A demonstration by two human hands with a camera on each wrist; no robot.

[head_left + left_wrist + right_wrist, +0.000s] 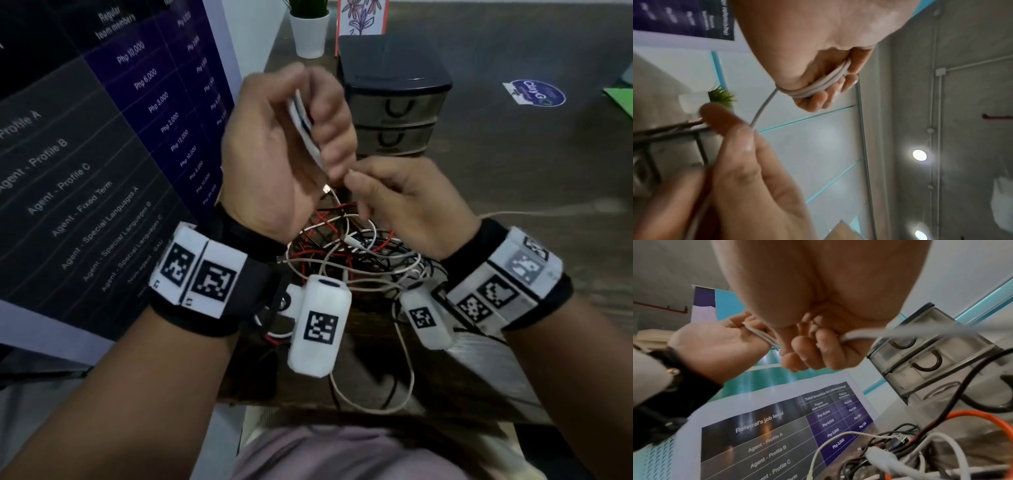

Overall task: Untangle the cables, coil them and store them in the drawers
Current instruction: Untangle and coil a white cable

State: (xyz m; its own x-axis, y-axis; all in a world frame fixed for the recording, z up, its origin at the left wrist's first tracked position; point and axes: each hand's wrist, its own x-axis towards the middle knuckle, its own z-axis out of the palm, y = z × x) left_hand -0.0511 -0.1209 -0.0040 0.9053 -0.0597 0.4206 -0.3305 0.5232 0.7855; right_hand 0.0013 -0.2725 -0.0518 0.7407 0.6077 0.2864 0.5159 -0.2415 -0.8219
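Note:
My left hand (291,137) is raised above the table with a white cable coil (303,120) looped around its curled fingers; the left wrist view shows the loops (816,87) lying across those fingers. Just below and to the right, my right hand (356,180) pinches the free run of the same white cable (760,112), which trails off to the right (865,334). Below both hands lies a tangle of white, red and black cables (346,250) on the table. The dark drawer unit (394,102) stands behind, its drawers closed.
A white plant pot (310,34) and a flower card (361,15) stand behind the drawers. A printed banner (102,154) fills the left side. The table's near edge (342,409) has a white cable hanging over it. A round sticker (536,97) lies on the right.

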